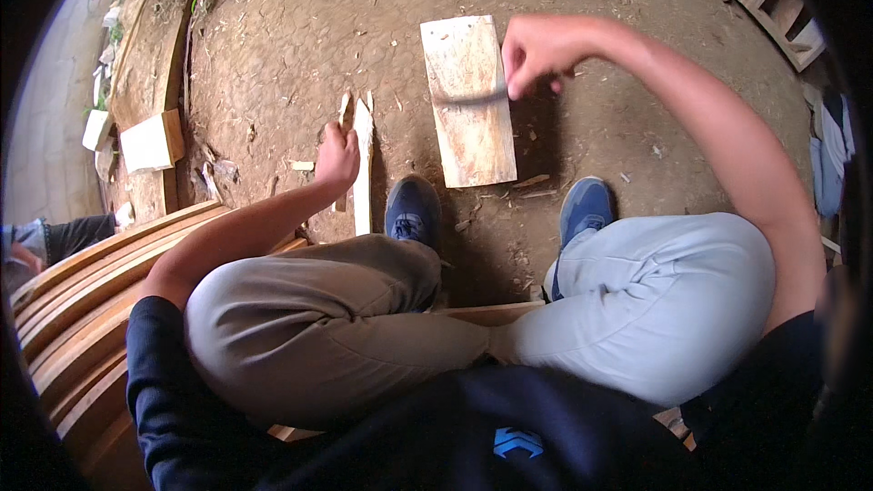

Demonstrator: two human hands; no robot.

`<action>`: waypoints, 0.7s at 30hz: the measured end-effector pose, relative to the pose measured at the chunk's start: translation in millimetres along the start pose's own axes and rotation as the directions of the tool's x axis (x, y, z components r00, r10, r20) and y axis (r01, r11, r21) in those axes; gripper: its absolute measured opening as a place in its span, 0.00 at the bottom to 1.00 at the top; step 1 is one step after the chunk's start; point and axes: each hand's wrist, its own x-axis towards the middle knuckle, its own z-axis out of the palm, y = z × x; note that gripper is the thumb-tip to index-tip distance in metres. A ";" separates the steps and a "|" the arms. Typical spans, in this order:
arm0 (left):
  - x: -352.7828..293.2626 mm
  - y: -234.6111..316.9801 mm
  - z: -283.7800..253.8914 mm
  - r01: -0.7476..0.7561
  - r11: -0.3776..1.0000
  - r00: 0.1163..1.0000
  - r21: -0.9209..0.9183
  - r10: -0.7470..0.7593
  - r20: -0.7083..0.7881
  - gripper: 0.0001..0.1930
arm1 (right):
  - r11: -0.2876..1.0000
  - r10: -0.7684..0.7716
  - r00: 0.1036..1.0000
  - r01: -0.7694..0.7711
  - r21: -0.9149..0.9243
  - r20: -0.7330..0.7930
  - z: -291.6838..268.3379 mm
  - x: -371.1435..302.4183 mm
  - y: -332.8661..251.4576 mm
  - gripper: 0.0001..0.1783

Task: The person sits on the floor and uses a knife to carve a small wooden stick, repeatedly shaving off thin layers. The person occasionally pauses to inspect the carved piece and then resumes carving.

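Note:
A pale rectangular wood block (473, 141) rests on the dirt floor in front of my feet. My right hand (541, 50) is closed at its right edge, gripping a knife with a dark, curved blade (473, 99) that lies across the block's top and is smeared by motion. The knife's handle is hidden in the fingers. Off to the left, my left hand (338, 156) is wrapped around a thin wooden stick (346, 105), whose end pokes out beyond the fist. Right beside that fist is a long wood strip with a pointed end (364, 168).
Stacked curved timber (82, 309) fills the lower left, with another person's arm (27, 259) past it. A cut wood block (150, 143) sits by a plank at left. A slatted wooden frame (782, 9) stands far right. Chips litter the dirt floor (300, 45).

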 end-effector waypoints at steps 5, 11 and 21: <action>12.0 28.3 -0.2 -0.126 0.992 0.992 -0.017 0.126 -0.030 0.19 | 0.991 0.121 0.985 -0.113 -0.071 0.122 10.4 14.6 7.2 0.10; 14.7 54.6 -9.6 -0.134 0.990 0.987 -0.038 0.130 -0.093 0.18 | 0.976 -0.045 0.821 -0.086 -0.201 -0.569 -40.9 16.8 48.8 0.10; 7.5 52.6 -7.6 -0.099 0.995 0.993 0.010 0.099 -0.058 0.18 | 0.975 0.199 0.978 -0.192 -0.115 0.056 4.7 2.2 7.5 0.13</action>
